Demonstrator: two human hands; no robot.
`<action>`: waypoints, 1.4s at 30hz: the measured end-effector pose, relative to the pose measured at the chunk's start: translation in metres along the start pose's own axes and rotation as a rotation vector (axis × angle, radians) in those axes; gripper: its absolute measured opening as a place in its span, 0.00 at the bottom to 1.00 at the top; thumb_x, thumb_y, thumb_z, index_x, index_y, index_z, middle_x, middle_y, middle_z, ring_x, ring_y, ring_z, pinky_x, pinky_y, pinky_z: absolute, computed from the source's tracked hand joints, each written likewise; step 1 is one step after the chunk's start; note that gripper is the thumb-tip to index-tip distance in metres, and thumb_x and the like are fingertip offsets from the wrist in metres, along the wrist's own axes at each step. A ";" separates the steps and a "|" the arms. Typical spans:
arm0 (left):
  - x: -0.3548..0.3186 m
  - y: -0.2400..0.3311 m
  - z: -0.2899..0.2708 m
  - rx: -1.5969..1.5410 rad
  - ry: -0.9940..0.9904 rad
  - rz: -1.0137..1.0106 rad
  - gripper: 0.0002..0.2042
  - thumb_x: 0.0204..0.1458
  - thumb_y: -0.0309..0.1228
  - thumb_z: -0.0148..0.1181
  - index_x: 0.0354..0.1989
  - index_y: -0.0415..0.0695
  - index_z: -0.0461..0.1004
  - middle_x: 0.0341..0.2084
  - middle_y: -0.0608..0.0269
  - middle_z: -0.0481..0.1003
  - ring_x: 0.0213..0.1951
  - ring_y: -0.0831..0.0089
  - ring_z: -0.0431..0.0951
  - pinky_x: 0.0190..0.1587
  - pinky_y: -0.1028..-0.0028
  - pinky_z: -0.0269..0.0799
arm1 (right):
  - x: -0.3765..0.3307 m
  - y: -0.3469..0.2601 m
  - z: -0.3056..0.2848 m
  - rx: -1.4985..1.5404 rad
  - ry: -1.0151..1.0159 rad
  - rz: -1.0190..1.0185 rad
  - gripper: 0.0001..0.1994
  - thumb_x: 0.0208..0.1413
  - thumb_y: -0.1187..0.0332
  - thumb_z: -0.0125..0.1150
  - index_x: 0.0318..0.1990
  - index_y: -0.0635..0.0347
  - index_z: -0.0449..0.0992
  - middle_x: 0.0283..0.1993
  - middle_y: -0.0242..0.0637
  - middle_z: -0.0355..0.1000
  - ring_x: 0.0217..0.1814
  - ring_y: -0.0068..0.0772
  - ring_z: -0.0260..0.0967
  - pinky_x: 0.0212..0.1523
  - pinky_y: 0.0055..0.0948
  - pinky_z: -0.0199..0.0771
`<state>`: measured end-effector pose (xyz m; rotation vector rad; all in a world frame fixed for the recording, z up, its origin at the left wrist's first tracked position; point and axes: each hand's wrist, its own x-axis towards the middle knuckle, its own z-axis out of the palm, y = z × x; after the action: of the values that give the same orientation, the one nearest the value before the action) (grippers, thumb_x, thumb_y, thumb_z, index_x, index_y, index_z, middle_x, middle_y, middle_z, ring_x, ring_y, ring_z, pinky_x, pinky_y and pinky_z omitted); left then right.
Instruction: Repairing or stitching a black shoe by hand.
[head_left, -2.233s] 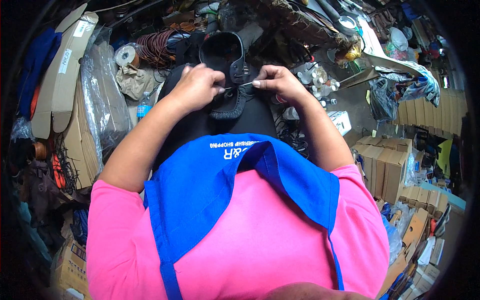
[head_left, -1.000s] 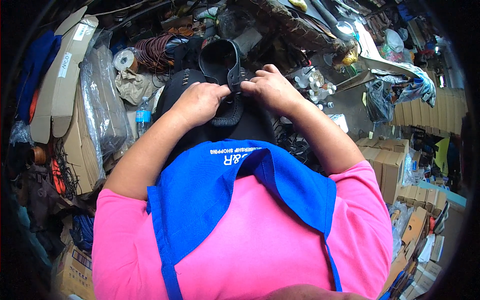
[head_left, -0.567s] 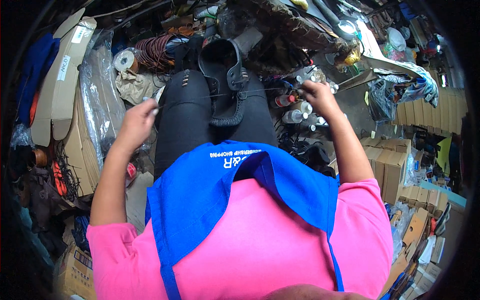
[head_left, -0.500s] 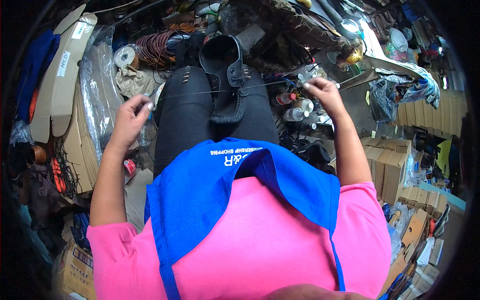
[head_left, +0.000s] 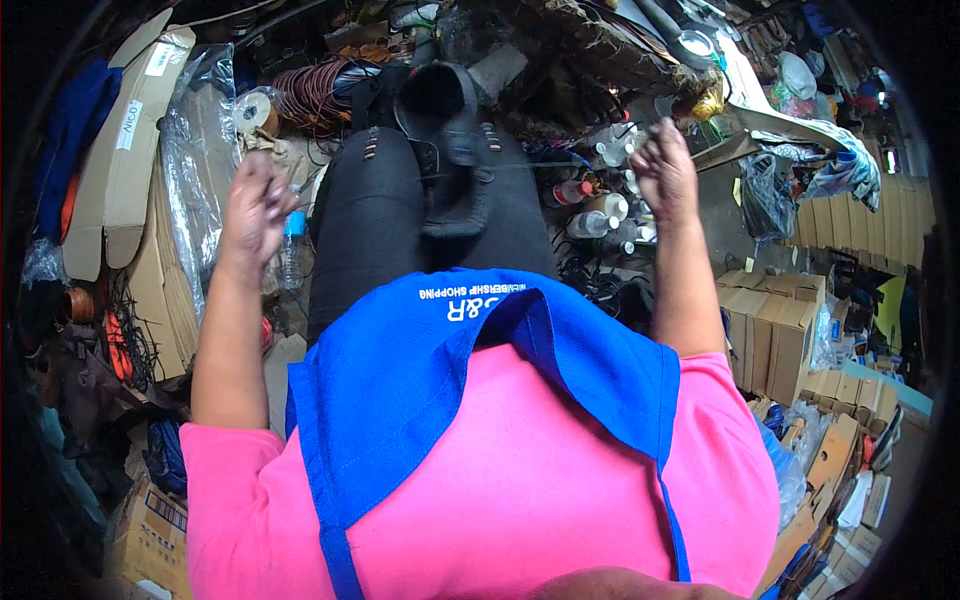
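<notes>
A black shoe (head_left: 448, 150) is rested on the lap, and a thin thread (head_left: 560, 163), probably, is pulled taut sideways, pinched in the closed right hand (head_left: 662, 170) and left hand (head_left: 255, 205).

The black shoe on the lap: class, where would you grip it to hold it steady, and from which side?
Grip the black shoe around its open collar, coming from above. It rests between the knees with the opening up, so the rim is bare. Both the left hand and right hand are raised out to the sides, clear of it.

black shoe (head_left: 455, 150), pink shirt (head_left: 520, 480), blue apron (head_left: 420, 370)
</notes>
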<state>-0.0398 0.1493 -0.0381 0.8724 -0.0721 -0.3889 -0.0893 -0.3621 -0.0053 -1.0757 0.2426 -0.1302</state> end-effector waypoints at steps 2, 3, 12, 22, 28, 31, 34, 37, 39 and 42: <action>-0.003 0.003 -0.005 0.042 0.153 0.013 0.04 0.60 0.33 0.49 0.34 0.48 0.65 0.19 0.70 0.62 0.18 0.83 0.57 0.22 0.81 0.53 | -0.014 -0.004 0.000 -0.102 0.161 0.024 0.10 0.61 0.60 0.52 0.31 0.54 0.68 0.20 0.21 0.54 0.18 0.15 0.47 0.23 0.18 0.51; 0.000 0.002 0.004 0.188 0.198 -0.009 0.05 0.59 0.33 0.50 0.33 0.48 0.65 0.19 0.70 0.62 0.18 0.85 0.56 0.22 0.82 0.52 | -0.017 0.003 0.013 -0.298 0.221 0.045 0.09 0.59 0.60 0.55 0.35 0.54 0.71 0.22 0.21 0.60 0.20 0.13 0.50 0.23 0.18 0.51; 0.075 -0.062 0.118 1.070 -0.387 0.077 0.26 0.41 0.24 0.65 0.53 0.40 0.68 0.47 0.62 0.71 0.49 0.74 0.69 0.54 0.74 0.63 | -0.003 0.040 0.101 -1.024 -0.508 -0.034 0.09 0.48 0.76 0.63 0.38 0.61 0.79 0.36 0.32 0.71 0.43 0.23 0.69 0.44 0.23 0.68; 0.101 -0.076 0.125 1.261 -0.489 0.090 0.18 0.36 0.29 0.68 0.39 0.41 0.75 0.35 0.60 0.72 0.40 0.68 0.73 0.46 0.73 0.67 | 0.011 0.057 0.095 -1.079 -0.663 -0.112 0.07 0.44 0.75 0.65 0.34 0.58 0.80 0.32 0.31 0.71 0.38 0.25 0.70 0.42 0.24 0.70; 0.105 -0.076 0.127 1.169 -0.553 -0.050 0.15 0.38 0.27 0.66 0.38 0.41 0.77 0.32 0.63 0.71 0.40 0.73 0.71 0.46 0.74 0.65 | 0.010 0.062 0.098 -1.035 -0.692 -0.113 0.07 0.44 0.75 0.65 0.33 0.59 0.80 0.32 0.31 0.71 0.39 0.25 0.69 0.42 0.25 0.69; 0.106 -0.077 0.122 1.111 -0.582 -0.065 0.14 0.40 0.29 0.66 0.38 0.41 0.78 0.31 0.62 0.71 0.39 0.70 0.72 0.45 0.73 0.66 | 0.005 0.065 0.099 -1.129 -0.725 -0.271 0.07 0.44 0.76 0.65 0.33 0.59 0.80 0.32 0.32 0.71 0.38 0.26 0.70 0.42 0.25 0.69; 0.106 -0.075 0.119 1.137 -0.633 -0.060 0.13 0.42 0.29 0.65 0.38 0.41 0.78 0.30 0.62 0.71 0.38 0.69 0.72 0.44 0.72 0.66 | -0.006 0.066 0.099 -1.014 -0.617 -0.168 0.08 0.44 0.76 0.65 0.34 0.57 0.80 0.32 0.32 0.71 0.37 0.28 0.70 0.40 0.25 0.70; 0.104 -0.069 0.121 1.137 -0.669 -0.123 0.13 0.44 0.26 0.63 0.41 0.42 0.77 0.30 0.63 0.69 0.39 0.71 0.70 0.44 0.73 0.64 | -0.014 0.067 0.099 -1.132 -0.595 -0.330 0.10 0.45 0.75 0.65 0.37 0.51 0.81 0.32 0.32 0.69 0.36 0.29 0.70 0.38 0.26 0.70; 0.103 -0.066 0.123 1.129 -0.675 -0.152 0.13 0.45 0.26 0.62 0.41 0.42 0.77 0.30 0.63 0.69 0.38 0.71 0.69 0.44 0.73 0.64 | -0.019 0.063 0.101 -1.197 -0.594 -0.381 0.11 0.45 0.75 0.64 0.37 0.50 0.81 0.31 0.32 0.68 0.35 0.31 0.70 0.37 0.26 0.70; 0.104 -0.067 0.121 1.244 -0.722 -0.172 0.14 0.46 0.24 0.60 0.43 0.42 0.77 0.34 0.62 0.70 0.42 0.70 0.69 0.47 0.72 0.64 | -0.022 0.057 0.106 -1.299 -0.613 -0.453 0.12 0.45 0.75 0.64 0.38 0.49 0.81 0.30 0.34 0.66 0.34 0.35 0.69 0.36 0.28 0.70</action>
<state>0.0098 -0.0158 -0.0206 1.9234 -0.9931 -0.8315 -0.0837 -0.2395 -0.0047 -2.3830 -0.5761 -0.0253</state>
